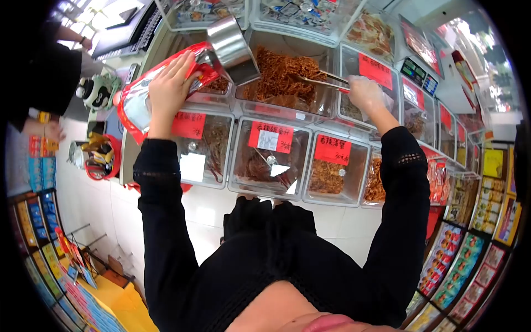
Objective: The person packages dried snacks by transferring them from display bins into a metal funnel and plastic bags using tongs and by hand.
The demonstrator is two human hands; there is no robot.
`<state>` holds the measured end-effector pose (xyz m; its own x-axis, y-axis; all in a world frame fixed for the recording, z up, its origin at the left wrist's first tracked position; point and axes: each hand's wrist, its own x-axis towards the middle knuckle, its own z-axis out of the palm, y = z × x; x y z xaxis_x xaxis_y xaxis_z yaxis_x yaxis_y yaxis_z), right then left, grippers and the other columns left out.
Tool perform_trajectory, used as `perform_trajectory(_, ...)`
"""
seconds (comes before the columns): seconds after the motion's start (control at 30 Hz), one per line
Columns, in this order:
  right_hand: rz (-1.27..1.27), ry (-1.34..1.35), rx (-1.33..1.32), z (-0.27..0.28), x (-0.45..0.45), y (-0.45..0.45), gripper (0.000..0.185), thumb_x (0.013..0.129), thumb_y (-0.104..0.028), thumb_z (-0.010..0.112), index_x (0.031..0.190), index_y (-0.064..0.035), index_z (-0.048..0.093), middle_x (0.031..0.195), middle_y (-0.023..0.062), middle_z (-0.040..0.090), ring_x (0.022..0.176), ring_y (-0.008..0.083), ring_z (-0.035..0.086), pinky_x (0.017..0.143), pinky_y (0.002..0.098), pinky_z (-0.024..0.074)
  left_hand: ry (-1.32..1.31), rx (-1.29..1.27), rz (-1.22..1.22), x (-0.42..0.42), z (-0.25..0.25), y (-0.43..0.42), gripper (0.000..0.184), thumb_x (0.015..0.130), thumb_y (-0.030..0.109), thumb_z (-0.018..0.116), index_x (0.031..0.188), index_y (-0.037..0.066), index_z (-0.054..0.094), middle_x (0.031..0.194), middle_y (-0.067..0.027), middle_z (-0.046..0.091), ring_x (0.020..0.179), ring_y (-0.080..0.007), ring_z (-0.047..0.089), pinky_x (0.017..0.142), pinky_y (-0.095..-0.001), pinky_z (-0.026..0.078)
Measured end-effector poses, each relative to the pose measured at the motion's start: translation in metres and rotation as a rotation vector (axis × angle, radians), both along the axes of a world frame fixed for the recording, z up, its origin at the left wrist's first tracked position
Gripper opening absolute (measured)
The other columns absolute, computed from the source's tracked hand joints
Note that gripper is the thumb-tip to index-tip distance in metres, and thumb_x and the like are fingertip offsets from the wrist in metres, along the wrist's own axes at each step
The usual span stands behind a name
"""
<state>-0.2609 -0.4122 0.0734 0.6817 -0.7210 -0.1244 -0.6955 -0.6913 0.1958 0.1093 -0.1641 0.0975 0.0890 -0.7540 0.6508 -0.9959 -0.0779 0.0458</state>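
My left hand (168,91) is wrapped round a red-and-clear plastic pouch (135,105), held tilted over the bins. A shiny steel funnel (229,47) sits at the pouch's mouth, its wide end towards the open bin. My right hand (366,95), in a thin clear glove, grips metal tongs (323,79). The tips of the tongs reach into brown shredded dried food (285,69) in an open clear bin (265,108). How much is in the pouch I cannot tell.
Lidded clear bins with red handwritten labels (271,135) stand in front and around. A scale (418,76) is at the right. At the left are a laptop (130,33), a figurine (97,91), a red basket (105,157) and another person's hand (53,130). Stocked shelves (459,249) flank me.
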Motion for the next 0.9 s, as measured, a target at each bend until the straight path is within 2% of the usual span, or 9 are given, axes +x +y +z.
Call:
perform_trajectory(0.17, -0.043, -0.129, -0.117, 0.015, -0.009, 0.012, 0.016, 0.072, -0.008, 0.053, 0.087, -0.0047, 0.057, 0.08, 0.0169, 0.062, 0.078, 0.0326, 0.062, 0.068, 0.0414, 0.0496, -0.09, 0.049, -0.127, 0.025, -0.024, -0.049, 0.037, 0.077, 0.034, 0.062, 0.107, 0.012, 0.061, 0.108, -0.0026, 0.062, 0.094, -0.0177, 0.061, 0.077, -0.0302, 0.049)
perform_trajectory(0.33, 0.116, -0.174, -0.284, 0.075, 0.009, 0.024, 0.014, 0.069, -0.009, 0.055, 0.082, -0.0066, 0.056, 0.07, 0.0142, 0.06, 0.069, 0.0313, 0.061, 0.061, 0.0412, 0.0491, -0.086, 0.043, -0.223, 0.029, -0.037, -0.08, 0.034, 0.077, 0.035, 0.061, 0.102, 0.011, 0.062, 0.106, -0.0048, 0.063, 0.092, -0.018, 0.062, 0.076, -0.0301, 0.049)
perform_trajectory(0.47, 0.277, -0.15, -0.339, 0.11, 0.032, 0.019, 0.011, 0.069, -0.006, 0.054, 0.081, -0.0054, 0.056, 0.07, 0.0139, 0.06, 0.069, 0.0309, 0.061, 0.061, 0.0397, 0.0496, 0.001, 0.022, -0.321, 0.019, -0.044, -0.094, 0.035, 0.079, 0.037, 0.059, 0.104, 0.013, 0.063, 0.104, -0.0043, 0.063, 0.084, -0.0194, 0.063, 0.067, -0.0312, 0.05)
perform_trajectory(0.53, 0.248, -0.076, -0.36, 0.129, 0.058, 0.026, 0.012, 0.072, -0.005, 0.053, 0.083, -0.0056, 0.057, 0.076, 0.0114, 0.062, 0.073, 0.0279, 0.062, 0.064, 0.0376, 0.05, 0.117, 0.032, -0.34, 0.011, -0.04, -0.093, 0.034, 0.08, 0.037, 0.058, 0.105, 0.014, 0.063, 0.104, -0.0042, 0.063, 0.084, -0.0208, 0.063, 0.067, -0.0312, 0.05)
perform_trajectory(0.6, 0.526, -0.188, -0.481, 0.142, 0.083, 0.029, 0.015, 0.076, -0.006, 0.051, 0.089, -0.0078, 0.058, 0.081, 0.0077, 0.062, 0.075, 0.0231, 0.062, 0.066, 0.034, 0.0497, 0.204, -0.021, -0.381, 0.007, -0.037, -0.09, 0.032, 0.08, 0.036, 0.058, 0.104, 0.015, 0.063, 0.097, -0.0073, 0.064, 0.08, -0.0243, 0.062, 0.065, -0.0325, 0.049)
perform_trajectory(0.63, 0.526, -0.186, -0.489, 0.149, 0.096, 0.035, 0.015, 0.076, -0.006, 0.051, 0.089, -0.0078, 0.058, 0.081, 0.0077, 0.062, 0.075, 0.0231, 0.062, 0.066, 0.034, 0.0497, 0.335, 0.004, -0.32, 0.007, -0.036, -0.085, 0.031, 0.081, 0.035, 0.058, 0.104, 0.015, 0.063, 0.092, -0.0088, 0.065, 0.077, -0.0259, 0.062, 0.063, -0.0332, 0.049)
perform_trajectory(0.7, 0.512, 0.01, -0.56, 0.163, 0.119, 0.046, 0.019, 0.079, -0.009, 0.05, 0.096, -0.0112, 0.058, 0.082, 0.0038, 0.061, 0.075, 0.0182, 0.061, 0.067, 0.0301, 0.0489, 0.512, -0.031, -0.283, 0.009, -0.029, -0.077, 0.027, 0.082, 0.033, 0.057, 0.1, 0.014, 0.065, 0.079, -0.0138, 0.063, 0.069, -0.0297, 0.061, 0.058, -0.0352, 0.047)
perform_trajectory(0.8, 0.747, -0.122, -0.744, 0.173, 0.143, 0.04, 0.025, 0.08, -0.011, 0.051, 0.103, -0.0149, 0.058, 0.069, 0.0017, 0.052, 0.066, 0.0152, 0.057, 0.057, 0.0292, 0.0462, 0.653, -0.018, -0.257, 0.019, -0.017, -0.067, 0.025, 0.082, 0.032, 0.057, 0.093, 0.011, 0.066, 0.072, -0.0145, 0.062, 0.063, -0.03, 0.06, 0.055, -0.0355, 0.045)
perform_trajectory(0.9, 0.811, -0.139, -0.736, 0.194, 0.17, 0.045, 0.027, 0.079, -0.012, 0.053, 0.105, -0.0148, 0.058, 0.076, 0.002, 0.058, 0.074, 0.0159, 0.06, 0.065, 0.0286, 0.0481, 0.79, -0.036, -0.224, 0.023, -0.001, -0.059, 0.027, 0.084, 0.033, 0.055, 0.086, 0.008, 0.066, 0.061, -0.0155, 0.056, 0.056, -0.0304, 0.057, 0.051, -0.0355, 0.042)
